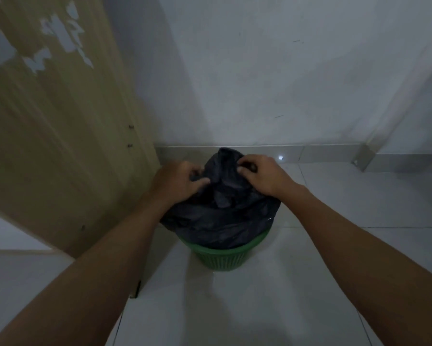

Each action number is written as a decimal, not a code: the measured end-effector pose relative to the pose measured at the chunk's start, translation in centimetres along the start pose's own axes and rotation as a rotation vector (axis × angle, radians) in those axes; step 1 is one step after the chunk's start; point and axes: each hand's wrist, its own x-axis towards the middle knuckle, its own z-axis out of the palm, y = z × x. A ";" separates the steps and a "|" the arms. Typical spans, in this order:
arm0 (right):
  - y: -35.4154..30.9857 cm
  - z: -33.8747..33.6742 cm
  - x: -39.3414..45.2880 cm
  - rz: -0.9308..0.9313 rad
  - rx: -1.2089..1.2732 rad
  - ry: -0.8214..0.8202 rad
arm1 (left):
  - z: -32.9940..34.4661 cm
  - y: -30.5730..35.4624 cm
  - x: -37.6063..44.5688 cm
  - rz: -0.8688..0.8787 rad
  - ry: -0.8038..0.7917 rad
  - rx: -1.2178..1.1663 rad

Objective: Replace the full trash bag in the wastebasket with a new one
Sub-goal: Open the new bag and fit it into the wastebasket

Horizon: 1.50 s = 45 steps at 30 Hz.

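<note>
At frame centre, the left hand (178,179) and right hand (262,174) each pinch the gathered top of the black trash bag (222,213), which sits bulging from the green wastebasket (222,258) on the floor. The step looks like closing the full bag; next it likely needs tying, then lifting straight up.

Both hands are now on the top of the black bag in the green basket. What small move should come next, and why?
Probably draw the gathered top together and lift straight up. The left hand and right hand each pinch the black bag near its top, yet its bulging body sits in the green wastebasket, so it is not yet out.
</note>
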 end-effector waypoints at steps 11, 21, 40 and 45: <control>3.1 0.6 -0.7 0.804 0.566 -0.056 | 5.3 -6.8 -0.4 -0.973 -0.202 -0.986; 1.2 0.3 -1.3 0.681 0.846 0.127 | 0.1 -2.3 -0.9 -0.505 0.030 -0.738; 0.2 -5.7 -3.2 0.759 0.137 -0.340 | -3.3 2.3 -4.0 -0.074 0.185 -0.223; -2.5 -8.2 -4.9 0.652 0.203 -0.636 | -3.7 9.7 -8.1 0.319 -0.526 0.099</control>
